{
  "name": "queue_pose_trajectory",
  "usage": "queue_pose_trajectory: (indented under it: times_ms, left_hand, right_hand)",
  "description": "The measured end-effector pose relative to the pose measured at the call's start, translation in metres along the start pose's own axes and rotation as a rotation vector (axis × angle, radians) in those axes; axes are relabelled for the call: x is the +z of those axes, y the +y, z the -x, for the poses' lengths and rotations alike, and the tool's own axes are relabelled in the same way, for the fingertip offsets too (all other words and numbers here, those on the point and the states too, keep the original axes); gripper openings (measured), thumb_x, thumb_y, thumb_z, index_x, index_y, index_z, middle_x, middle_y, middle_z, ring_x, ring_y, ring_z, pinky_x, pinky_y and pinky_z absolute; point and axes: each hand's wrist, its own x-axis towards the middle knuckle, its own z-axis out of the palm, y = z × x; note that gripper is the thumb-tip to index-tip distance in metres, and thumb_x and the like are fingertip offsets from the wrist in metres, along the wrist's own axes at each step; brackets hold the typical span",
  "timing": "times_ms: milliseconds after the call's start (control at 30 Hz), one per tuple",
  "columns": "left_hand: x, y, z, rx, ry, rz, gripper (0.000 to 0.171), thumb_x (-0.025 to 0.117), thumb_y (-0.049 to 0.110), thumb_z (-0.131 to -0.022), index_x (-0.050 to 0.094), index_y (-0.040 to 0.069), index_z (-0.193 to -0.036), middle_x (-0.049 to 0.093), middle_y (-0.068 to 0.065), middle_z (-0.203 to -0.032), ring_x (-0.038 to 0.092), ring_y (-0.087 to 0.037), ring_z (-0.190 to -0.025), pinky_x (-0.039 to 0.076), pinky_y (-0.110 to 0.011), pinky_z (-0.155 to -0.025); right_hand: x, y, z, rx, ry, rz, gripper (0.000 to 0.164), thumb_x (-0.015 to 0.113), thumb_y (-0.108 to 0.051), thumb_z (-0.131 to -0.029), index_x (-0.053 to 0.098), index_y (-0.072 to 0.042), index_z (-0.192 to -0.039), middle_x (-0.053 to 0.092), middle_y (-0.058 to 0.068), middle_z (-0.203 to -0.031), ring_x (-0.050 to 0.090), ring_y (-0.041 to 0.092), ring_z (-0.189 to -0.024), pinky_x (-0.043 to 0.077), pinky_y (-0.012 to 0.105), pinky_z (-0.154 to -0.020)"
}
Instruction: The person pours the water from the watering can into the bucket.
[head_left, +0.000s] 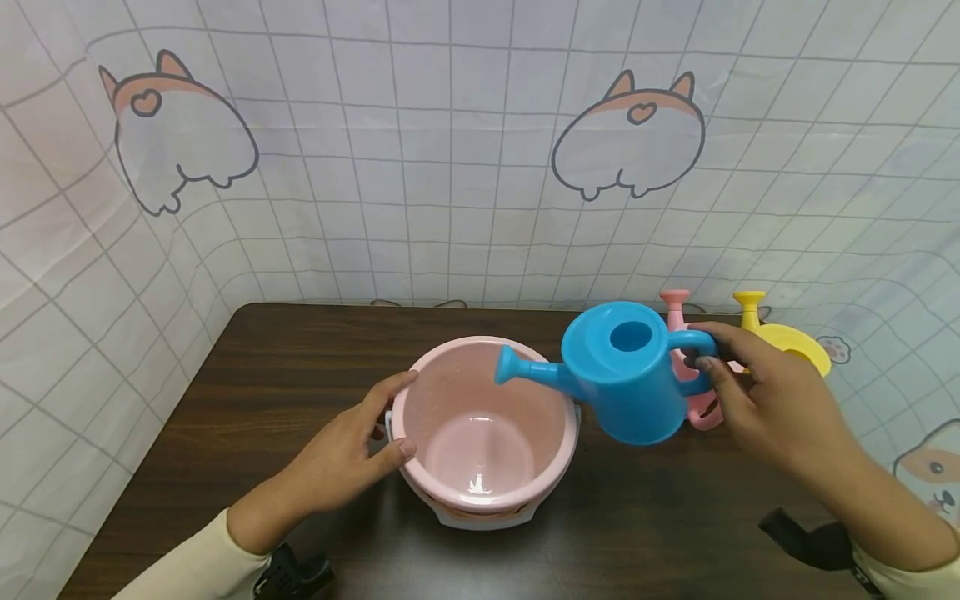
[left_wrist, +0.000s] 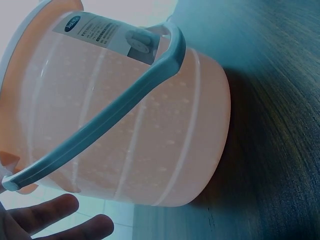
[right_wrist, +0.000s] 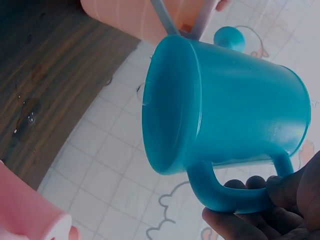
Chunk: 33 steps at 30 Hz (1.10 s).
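Observation:
A pink bucket (head_left: 487, 450) with a swing handle (left_wrist: 100, 120) stands on the table, its inside glossy. My left hand (head_left: 341, 446) rests thumb and index fingertips on its left rim; two other fingers (left_wrist: 75, 217) stretch out free beside the wall in the left wrist view. My right hand (head_left: 780, 400) grips the handle of a blue watering can (head_left: 630, 392), held up just right of the bucket. The can's spout (head_left: 532, 371) reaches over the bucket's right rim. In the right wrist view the can's flat base (right_wrist: 170, 105) faces the camera.
Behind the right hand stand a pink watering can (head_left: 705, 408) and a yellow watering can (head_left: 798, 343), partly hidden. Water drops (right_wrist: 30, 117) lie on the dark wood table (head_left: 300, 367). A white checked curtain (head_left: 420, 167) hangs behind the table's far edge.

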Motion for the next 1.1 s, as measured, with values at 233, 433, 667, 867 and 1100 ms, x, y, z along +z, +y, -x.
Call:
queue_pose_trajectory:
  times_ms: [233, 433, 667, 867, 1100]
  left_hand:
    - [0.001, -0.001, 0.0, -0.004, -0.006, 0.011, 0.073, 0.065, 0.036, -0.099, 0.026, 0.026, -0.161, 0.062, 0.001, -0.119, 0.063, -0.008, -0.091, 0.054, -0.039, -0.078]
    - [0.001, -0.001, 0.001, -0.006, -0.007, 0.007, 0.074, 0.065, 0.036, -0.099, 0.026, 0.026, -0.161, 0.062, 0.002, -0.118, 0.062, -0.006, -0.092, 0.054, -0.039, -0.078]
    - [0.001, -0.001, 0.0, -0.018, -0.007, -0.002, 0.075, 0.065, 0.036, -0.099, 0.025, 0.028, -0.161, 0.062, 0.0, -0.121, 0.062, -0.007, -0.094, 0.054, -0.041, -0.079]
    - [0.001, -0.001, 0.0, -0.016, -0.01, 0.009, 0.075, 0.065, 0.035, -0.099, 0.024, 0.028, -0.161, 0.062, 0.001, -0.119, 0.063, -0.007, -0.093, 0.054, -0.04, -0.079]
    - [0.002, -0.001, 0.001, -0.015, -0.011, 0.013, 0.075, 0.065, 0.034, -0.099, 0.024, 0.028, -0.161, 0.062, 0.001, -0.12, 0.063, -0.006, -0.092, 0.055, -0.04, -0.079]
  right_hand:
    - [0.001, -0.004, -0.002, -0.003, -0.005, -0.033, 0.048, 0.073, 0.012, -0.087, 0.06, 0.003, -0.133, 0.074, 0.019, -0.104, 0.073, 0.038, -0.089, 0.053, 0.044, -0.073]
    - [0.001, -0.009, -0.005, -0.017, 0.0, -0.029, 0.048, 0.073, 0.011, -0.087, 0.061, 0.002, -0.133, 0.074, 0.018, -0.106, 0.074, 0.035, -0.087, 0.055, 0.05, -0.071]
    - [0.001, -0.012, -0.007, -0.032, 0.0, -0.024, 0.05, 0.074, 0.011, -0.087, 0.06, 0.003, -0.133, 0.075, 0.016, -0.103, 0.074, 0.035, -0.087, 0.056, 0.047, -0.071]
    - [0.001, -0.016, -0.009, -0.033, -0.011, -0.016, 0.05, 0.074, 0.01, -0.087, 0.059, 0.004, -0.134, 0.074, 0.02, -0.103, 0.074, 0.04, -0.087, 0.057, 0.055, -0.067]
    - [0.001, -0.016, -0.012, -0.042, -0.012, -0.018, 0.049, 0.073, 0.01, -0.088, 0.059, 0.006, -0.134, 0.074, 0.02, -0.103, 0.073, 0.039, -0.086, 0.057, 0.056, -0.068]
